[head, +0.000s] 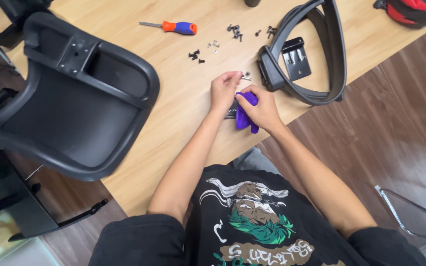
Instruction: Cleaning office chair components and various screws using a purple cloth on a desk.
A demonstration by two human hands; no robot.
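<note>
Purple-handled tool [245,116], gripped in the closed right hand [262,111] at table [173,123] centre; left hand [224,90] pinches a small fastener [246,77] at 12 o'clock. Judged best practice: steady the fastener upright before driving.

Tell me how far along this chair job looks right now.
Done: nothing looks joined yet. The seat back and frame lie apart on the table. In hand: the right hand grips a purple tool; the left hand pinches a bolt. Left: loose screws and the screwdriver lie untouched.
</note>
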